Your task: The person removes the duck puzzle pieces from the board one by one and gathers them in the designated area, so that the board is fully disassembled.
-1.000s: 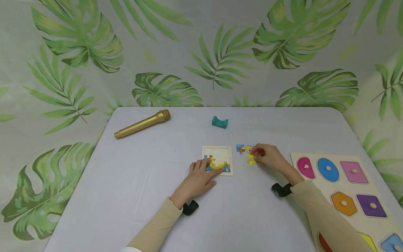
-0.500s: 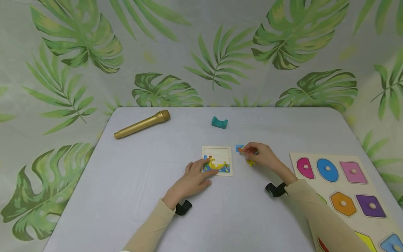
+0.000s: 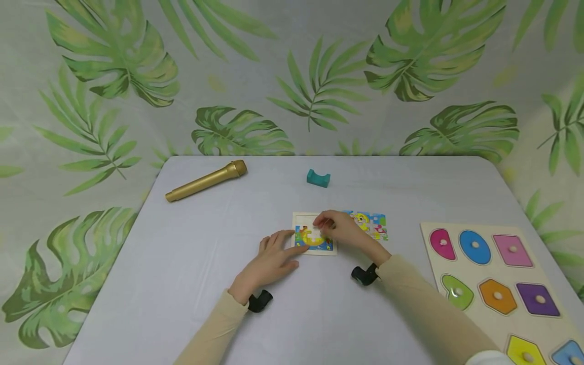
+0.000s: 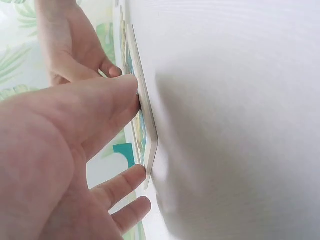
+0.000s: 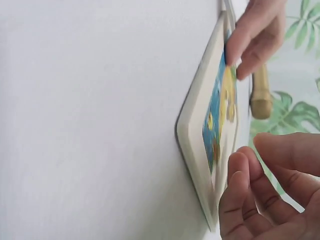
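A small wooden jigsaw puzzle tray lies on the table, its lower part filled with blue and yellow picture pieces. My left hand rests at the tray's lower left, fingers fairly straight, touching its left side and front. Over the tray's right side is my right hand, thumb and fingertips drawn together in a pinch on a puzzle piece that the fingers mostly hide. In the right wrist view, these curled fingers are just beside the tray's edge. Loose puzzle pieces lie right of the tray, partly behind the right hand.
A gold microphone lies at the back left, and a teal notched block at the back middle. On the right is a large wooden board with knobbed coloured shapes, partly under the right sleeve. A leaf-patterned cloth hangs behind the table.
My right hand has moved left from the loose pieces to over the tray, uncovering several of those pieces. My left hand has slid slightly left and down along the tray.
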Tool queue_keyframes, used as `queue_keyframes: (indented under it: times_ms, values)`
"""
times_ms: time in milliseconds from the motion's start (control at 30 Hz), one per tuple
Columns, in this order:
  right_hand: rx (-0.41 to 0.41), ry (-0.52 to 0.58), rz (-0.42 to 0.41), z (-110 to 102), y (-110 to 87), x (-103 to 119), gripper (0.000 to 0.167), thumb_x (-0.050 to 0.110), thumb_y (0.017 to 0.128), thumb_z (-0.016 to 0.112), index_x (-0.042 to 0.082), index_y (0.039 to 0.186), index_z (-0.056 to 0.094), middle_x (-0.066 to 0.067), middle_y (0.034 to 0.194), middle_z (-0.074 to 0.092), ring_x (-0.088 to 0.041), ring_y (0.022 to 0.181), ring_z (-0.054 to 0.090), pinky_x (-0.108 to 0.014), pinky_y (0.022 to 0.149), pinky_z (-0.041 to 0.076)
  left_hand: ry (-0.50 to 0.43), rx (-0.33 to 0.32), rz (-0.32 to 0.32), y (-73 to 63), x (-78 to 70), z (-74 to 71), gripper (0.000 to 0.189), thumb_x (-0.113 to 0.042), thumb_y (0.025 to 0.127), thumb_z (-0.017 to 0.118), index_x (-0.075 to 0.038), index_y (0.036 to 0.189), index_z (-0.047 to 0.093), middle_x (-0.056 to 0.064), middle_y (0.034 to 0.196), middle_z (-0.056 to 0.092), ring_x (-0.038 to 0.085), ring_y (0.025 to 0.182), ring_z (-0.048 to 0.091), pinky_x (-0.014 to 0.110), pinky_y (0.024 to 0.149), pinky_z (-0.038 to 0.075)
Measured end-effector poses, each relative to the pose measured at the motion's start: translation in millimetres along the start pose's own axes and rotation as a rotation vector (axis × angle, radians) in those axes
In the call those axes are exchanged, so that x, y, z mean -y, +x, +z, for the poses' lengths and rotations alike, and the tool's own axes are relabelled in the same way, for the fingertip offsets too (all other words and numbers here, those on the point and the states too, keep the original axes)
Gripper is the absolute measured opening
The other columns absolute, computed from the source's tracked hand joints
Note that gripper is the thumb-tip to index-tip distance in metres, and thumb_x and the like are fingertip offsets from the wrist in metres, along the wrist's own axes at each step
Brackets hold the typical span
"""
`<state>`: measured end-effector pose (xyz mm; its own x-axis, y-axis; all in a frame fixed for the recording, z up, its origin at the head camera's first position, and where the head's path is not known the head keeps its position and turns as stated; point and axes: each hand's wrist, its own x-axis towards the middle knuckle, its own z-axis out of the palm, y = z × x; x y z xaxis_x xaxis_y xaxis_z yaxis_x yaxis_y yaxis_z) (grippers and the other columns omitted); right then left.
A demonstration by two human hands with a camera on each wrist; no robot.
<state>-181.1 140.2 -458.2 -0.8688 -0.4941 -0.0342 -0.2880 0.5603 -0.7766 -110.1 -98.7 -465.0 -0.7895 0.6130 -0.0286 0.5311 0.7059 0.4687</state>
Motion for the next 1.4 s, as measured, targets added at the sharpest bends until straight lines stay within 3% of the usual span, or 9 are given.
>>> queue_keyframes:
  times_ms: [400, 633, 833, 1033, 1400]
  values:
    - [0.034, 0.055, -0.030, 17.8, 12.3, 9.9, 0.027, -0.008, 0.085, 0.055, -0.002, 0.110, 0.065, -0.009, 0.106, 0.064, -0.018, 0.081, 0.052, -0.028, 0.075, 0.046, -0.043, 0.032, -0.017, 1.4, -0.3, -3.2, 0.038, -0.023, 0.098, 0.056, -0.023, 0.136, 0.057, 0.018, 0.150, 0.027, 0.037, 0.134, 0.025, 0.061, 0.103, 0.018]
    - [0.012, 0.089, -0.049, 19.4, 13.6, 16.4, 0.027, -0.009, 0.084, 0.058, -0.002, 0.109, 0.066, -0.009, 0.097, 0.059, -0.019, 0.083, 0.054, -0.030, 0.077, 0.047, -0.029, 0.050, -0.029, 2.8, 1.5, -3.6, 0.038, -0.025, 0.098, 0.056, -0.025, 0.136, 0.057, 0.017, 0.150, 0.027, 0.035, 0.133, 0.027, 0.060, 0.102, 0.018]
    - [0.005, 0.038, -0.061, 22.8, 17.7, 17.8, 0.025, -0.011, 0.083, 0.057, 0.000, 0.104, 0.066, -0.008, 0.094, 0.056, -0.020, 0.084, 0.053, -0.031, 0.078, 0.047, -0.029, 0.045, -0.015, 3.8, 2.5, -3.7, 0.038, -0.024, 0.098, 0.056, -0.024, 0.136, 0.057, 0.018, 0.149, 0.028, 0.037, 0.131, 0.029, 0.060, 0.102, 0.019]
    - [-0.009, 0.026, -0.069, 27.3, 23.1, 13.9, 0.020, -0.009, 0.086, 0.058, 0.005, 0.099, 0.064, -0.005, 0.084, 0.059, -0.017, 0.076, 0.051, -0.028, 0.070, 0.046, -0.029, 0.041, -0.012, 4.1, 2.3, -3.7, 0.038, -0.025, 0.098, 0.056, -0.024, 0.135, 0.057, 0.019, 0.149, 0.028, 0.037, 0.131, 0.030, 0.061, 0.101, 0.019]
    - [-0.053, 0.105, 0.055, 7.8, 13.7, 2.3, 0.014, -0.001, 0.088, 0.059, 0.007, 0.098, 0.066, -0.004, 0.086, 0.058, -0.020, 0.078, 0.051, -0.032, 0.073, 0.044, -0.027, 0.036, -0.019, 3.3, -0.3, -4.2, 0.038, -0.023, 0.097, 0.057, -0.022, 0.135, 0.057, 0.020, 0.147, 0.030, 0.038, 0.130, 0.030, 0.060, 0.101, 0.020]
